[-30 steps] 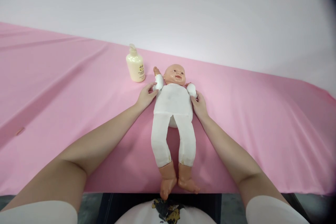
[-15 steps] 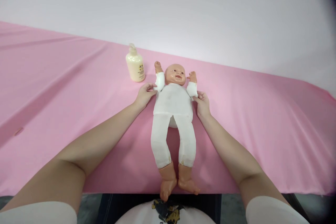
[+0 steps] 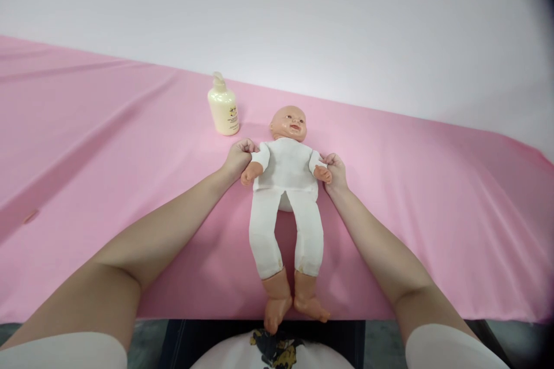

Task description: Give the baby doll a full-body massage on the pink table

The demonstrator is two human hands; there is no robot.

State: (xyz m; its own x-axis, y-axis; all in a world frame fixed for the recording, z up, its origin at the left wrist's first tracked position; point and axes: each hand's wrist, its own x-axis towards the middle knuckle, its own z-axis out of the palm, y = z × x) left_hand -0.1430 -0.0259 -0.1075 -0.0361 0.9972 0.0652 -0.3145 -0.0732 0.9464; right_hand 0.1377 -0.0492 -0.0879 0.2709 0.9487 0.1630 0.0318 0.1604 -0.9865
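A baby doll (image 3: 285, 164) with a white cloth body lies on its back, head away from me and feet at the table's front edge. Its arms are bent down beside the chest. My left hand (image 3: 240, 158) is closed on the doll's arm at the left, fingers pinching the white sleeve. At the right, my right hand (image 3: 336, 173) pinches the doll's other arm, partly behind the doll's small hand. A cream pump bottle (image 3: 224, 110) stands upright to the left of the doll's head.
Pink cloth (image 3: 182, 121) with several folds covers the table. Behind it rises a white wall (image 3: 277, 23). A small brownish object or mark (image 3: 30, 216) shows at the far left.
The doll's two arms have swung from raised beside its head to down beside its chest. My hands have stayed in nearly the same places, with the left fingers more curled.
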